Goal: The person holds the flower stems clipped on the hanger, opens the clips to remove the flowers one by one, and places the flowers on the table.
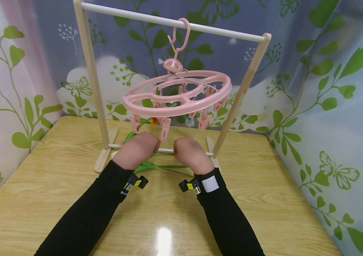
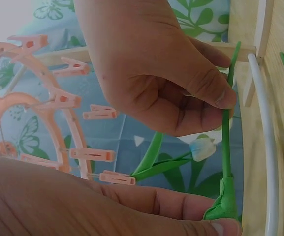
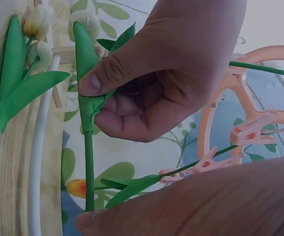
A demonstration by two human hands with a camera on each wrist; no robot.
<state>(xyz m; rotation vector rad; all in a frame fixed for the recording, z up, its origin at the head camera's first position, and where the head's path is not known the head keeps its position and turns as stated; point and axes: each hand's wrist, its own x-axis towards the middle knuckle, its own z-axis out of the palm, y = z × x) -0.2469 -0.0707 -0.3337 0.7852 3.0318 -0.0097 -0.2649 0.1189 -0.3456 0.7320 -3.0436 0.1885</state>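
An artificial tulip with a white bloom (image 3: 85, 23) and green stem (image 2: 226, 142) lies sideways between my two hands. My left hand (image 1: 139, 150) pinches its leaf base (image 3: 87, 105) between thumb and fingers. Farther right along the stem, my right hand (image 1: 190, 151) pinches it between thumb and forefinger. Behind and above the hands hangs a pink round clip hanger (image 1: 181, 106) with several clips (image 1: 165, 128). In the clips hang a red-orange tulip (image 3: 76, 188) and a white-blue tulip (image 2: 202, 148). The head view hides most of the held tulip behind the hands.
A wooden stand with a white top rod (image 1: 130, 14) carries the hanger; its lower white rod (image 1: 165, 151) runs behind my hands. More tulips (image 1: 146, 165) lie on the wooden table (image 1: 165, 213), blooms toward the left. Leaf-patterned curtains (image 1: 328, 106) border the table.
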